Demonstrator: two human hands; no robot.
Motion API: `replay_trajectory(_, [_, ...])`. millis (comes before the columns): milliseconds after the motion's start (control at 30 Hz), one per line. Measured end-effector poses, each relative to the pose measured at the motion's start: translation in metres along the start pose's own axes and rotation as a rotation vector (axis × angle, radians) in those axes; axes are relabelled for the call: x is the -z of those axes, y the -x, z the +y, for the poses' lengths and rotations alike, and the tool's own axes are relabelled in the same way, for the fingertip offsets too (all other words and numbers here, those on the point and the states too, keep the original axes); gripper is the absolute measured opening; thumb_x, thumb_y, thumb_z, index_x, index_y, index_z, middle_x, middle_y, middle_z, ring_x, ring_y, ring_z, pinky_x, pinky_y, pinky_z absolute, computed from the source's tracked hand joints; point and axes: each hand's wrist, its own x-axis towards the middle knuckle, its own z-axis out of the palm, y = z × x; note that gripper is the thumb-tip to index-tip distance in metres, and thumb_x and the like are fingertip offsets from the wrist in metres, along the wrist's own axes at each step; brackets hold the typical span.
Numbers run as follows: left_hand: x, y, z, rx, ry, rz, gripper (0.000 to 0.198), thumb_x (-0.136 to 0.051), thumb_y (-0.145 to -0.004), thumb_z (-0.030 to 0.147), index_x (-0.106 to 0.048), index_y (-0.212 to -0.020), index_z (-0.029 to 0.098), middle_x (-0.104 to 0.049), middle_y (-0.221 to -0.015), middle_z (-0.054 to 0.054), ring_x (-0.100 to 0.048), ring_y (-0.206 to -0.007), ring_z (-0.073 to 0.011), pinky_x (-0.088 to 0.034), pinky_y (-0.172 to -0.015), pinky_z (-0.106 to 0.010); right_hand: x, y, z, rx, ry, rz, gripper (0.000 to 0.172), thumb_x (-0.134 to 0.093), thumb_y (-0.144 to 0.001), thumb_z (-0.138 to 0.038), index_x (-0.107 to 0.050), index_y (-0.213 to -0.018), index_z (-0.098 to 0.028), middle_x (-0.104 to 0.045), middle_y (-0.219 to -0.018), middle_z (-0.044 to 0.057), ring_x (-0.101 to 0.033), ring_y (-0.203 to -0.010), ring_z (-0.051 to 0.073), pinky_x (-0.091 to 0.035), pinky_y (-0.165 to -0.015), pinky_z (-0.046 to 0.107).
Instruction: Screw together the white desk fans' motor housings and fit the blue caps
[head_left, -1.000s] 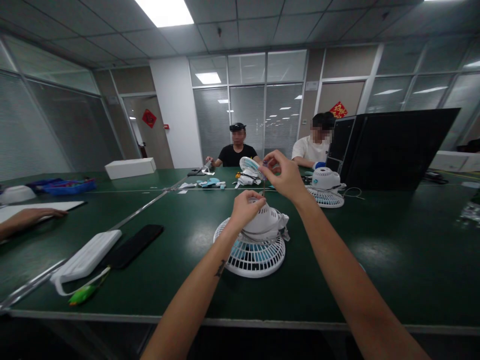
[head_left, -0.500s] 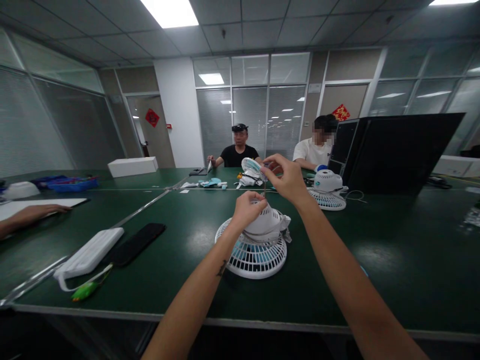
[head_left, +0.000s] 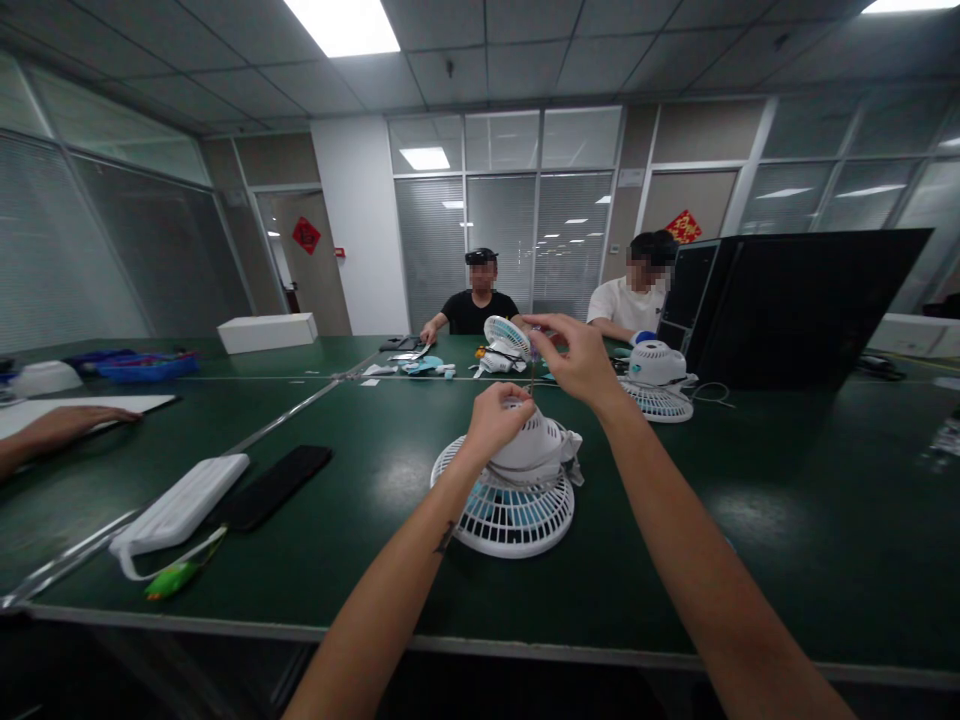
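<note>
A white fan (head_left: 517,530) with pale blue blades lies face down on the green table in front of me, its motor housing pointing up. My left hand (head_left: 499,418) is closed at the top of the housing, thumb and fingers pinched around the low end of a thin shaft. Above it, my right hand (head_left: 574,352) grips the small handle of a screwdriver (head_left: 533,372) between thumb and fingertips. The screwdriver stands upright over the housing; its tip is hidden by my left fingers. Bunched whitish material (head_left: 571,455) hangs at the housing's right side.
A second face-down fan (head_left: 656,365) stands right of my hands, beside a big black monitor (head_left: 810,310). Another small fan (head_left: 504,345) sits beyond. Left lie a white power bank (head_left: 184,500) and a black phone (head_left: 281,485). Two people sit opposite; another person's hand (head_left: 90,422) rests far left.
My right fingers have shifted slightly around the screwdriver's handle, which shows more now. The left hand and fan stay put. The person opposite has lowered a hand with a pale sheet-like item to the table.
</note>
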Motion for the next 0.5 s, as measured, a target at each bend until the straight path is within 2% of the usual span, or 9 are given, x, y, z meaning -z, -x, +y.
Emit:
replay_trajectory(100, [0.0003, 0.0, 0.0003, 0.004, -0.002, -0.005, 0.006, -0.068, -0.073, 0.015, -0.072, -0.076, 0.016, -0.073, -0.084, -0.003, -0.067, -0.086, -0.0202, -0.05, -0.083, -0.03, 0.0007, -0.0002, 0.0013, -0.009, -0.045, -0.024, 0.032, -0.051, -0.089, -0.026, -0.071, -0.111, -0.016, -0.073, -0.111, 0.01, -0.068, -0.097, 0.022, -0.055, -0.081, 0.033])
replay_trajectory(267, [0.0001, 0.0007, 0.0016, -0.001, -0.018, 0.005, 0.005, -0.068, -0.073, 0.015, -0.073, -0.076, 0.016, -0.073, -0.084, -0.003, -0.067, -0.086, -0.0196, -0.049, -0.084, -0.03, -0.0028, -0.0006, 0.0055, 0.037, 0.009, 0.043, 0.03, -0.063, -0.083, -0.032, -0.073, -0.104, -0.014, -0.074, -0.09, 0.008, -0.065, -0.072, 0.019, -0.055, -0.068, 0.032])
replay_trajectory(433, [-0.0001, 0.0009, 0.0007, 0.003, 0.0, 0.008, 0.005, -0.068, -0.074, 0.016, -0.073, -0.076, 0.017, -0.073, -0.082, -0.002, -0.067, -0.085, -0.0194, -0.05, -0.083, -0.029, -0.0028, 0.0005, 0.0054, 0.001, -0.053, 0.015, 0.031, -0.054, -0.087, -0.028, -0.073, -0.109, -0.015, -0.074, -0.106, 0.011, -0.07, -0.086, 0.021, -0.056, -0.075, 0.033])
replay_trajectory(500, [-0.0003, 0.0007, 0.0, 0.007, 0.009, 0.001, 0.005, -0.068, -0.074, 0.016, -0.073, -0.076, 0.016, -0.073, -0.082, -0.002, -0.067, -0.085, -0.0194, -0.05, -0.083, -0.029, -0.0023, 0.0007, 0.0041, -0.021, -0.086, -0.014, 0.031, -0.055, -0.086, -0.027, -0.072, -0.11, -0.015, -0.075, -0.099, 0.01, -0.07, -0.08, 0.019, -0.057, -0.074, 0.032])
